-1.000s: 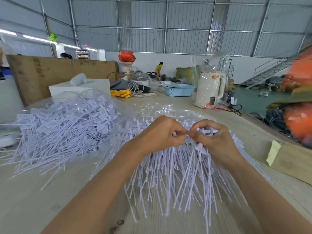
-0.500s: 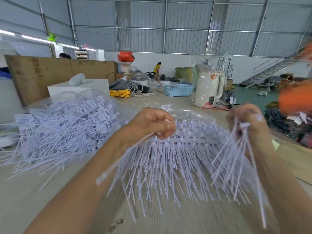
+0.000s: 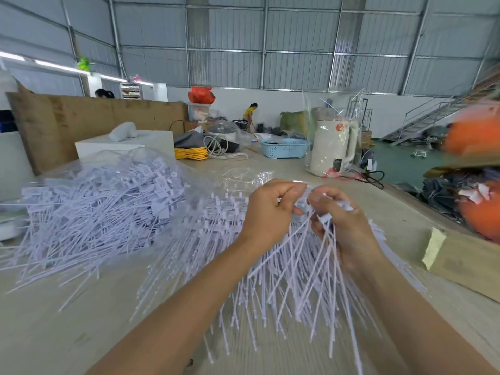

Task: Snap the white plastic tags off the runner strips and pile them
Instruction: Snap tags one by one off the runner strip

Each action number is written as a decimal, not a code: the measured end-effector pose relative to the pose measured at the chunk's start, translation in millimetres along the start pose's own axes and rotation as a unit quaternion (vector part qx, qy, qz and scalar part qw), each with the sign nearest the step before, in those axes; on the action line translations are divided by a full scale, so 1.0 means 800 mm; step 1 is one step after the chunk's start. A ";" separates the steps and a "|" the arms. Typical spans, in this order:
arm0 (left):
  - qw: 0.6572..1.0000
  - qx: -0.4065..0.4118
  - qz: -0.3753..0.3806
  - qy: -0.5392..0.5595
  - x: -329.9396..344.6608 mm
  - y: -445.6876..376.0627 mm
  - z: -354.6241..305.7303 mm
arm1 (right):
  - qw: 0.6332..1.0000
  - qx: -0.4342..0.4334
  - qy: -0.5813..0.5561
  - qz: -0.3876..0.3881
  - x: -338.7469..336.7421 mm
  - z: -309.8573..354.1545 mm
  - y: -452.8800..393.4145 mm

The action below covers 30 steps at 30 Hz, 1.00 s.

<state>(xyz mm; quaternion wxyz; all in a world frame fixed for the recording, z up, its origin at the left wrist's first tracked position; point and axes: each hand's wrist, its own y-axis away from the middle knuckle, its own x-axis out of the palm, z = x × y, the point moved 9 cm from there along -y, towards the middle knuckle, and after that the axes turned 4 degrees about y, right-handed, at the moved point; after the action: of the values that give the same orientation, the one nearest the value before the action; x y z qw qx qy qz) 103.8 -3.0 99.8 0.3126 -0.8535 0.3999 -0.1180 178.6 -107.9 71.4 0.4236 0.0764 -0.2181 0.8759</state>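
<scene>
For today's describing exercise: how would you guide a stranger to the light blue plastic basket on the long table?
Start at the long pale worktable and look to its far end. There, left of the cream electric kettle wrapped in clear plastic, sits the light blue perforated plastic basket. It is the only blue, hole-patterned container; its left neighbour is a yellow coiled cord.

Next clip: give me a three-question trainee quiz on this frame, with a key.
1. True or false: both hands are gripping white plastic tags.
2. Where does the big pile of loose tags lie from the person's view: A) left of the hands, B) right of the hands, C) behind the kettle?
3. What colour is the basket at the far end of the table?

Key
1. True: the left hand and right hand meet over the runner strips, each gripping tags.
2. A.
3. Light blue; it stands left of the bagged white kettle.
</scene>
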 end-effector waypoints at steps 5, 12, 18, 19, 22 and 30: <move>0.998 -0.017 -0.038 0.047 0.000 0.007 0.005 | 1.000 -0.021 0.009 -0.003 0.008 0.001 0.002; 0.998 0.004 -0.038 0.053 -0.003 0.015 -0.006 | 0.999 -0.040 0.020 0.002 0.008 -0.005 0.001; 0.993 0.072 0.055 -0.071 0.034 0.033 -0.019 | 0.999 -0.030 0.017 0.004 0.005 -0.006 0.002; 0.992 0.073 0.065 -0.080 0.038 0.033 -0.019 | 0.999 -0.031 0.017 0.005 0.005 -0.004 0.002; 0.989 0.080 0.086 -0.091 0.043 0.034 -0.024 | 0.999 -0.035 0.026 -0.001 0.004 -0.002 0.003; 0.996 0.088 -0.011 -0.029 0.026 0.034 -0.036 | 0.993 -0.090 0.026 -0.066 -0.011 0.012 0.006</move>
<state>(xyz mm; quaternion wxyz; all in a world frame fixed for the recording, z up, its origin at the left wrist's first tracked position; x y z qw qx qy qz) 88.2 -44.6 104.2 0.3969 -0.8301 0.3689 -0.1313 179.9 -120.7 76.0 0.4916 0.0292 -0.2791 0.8244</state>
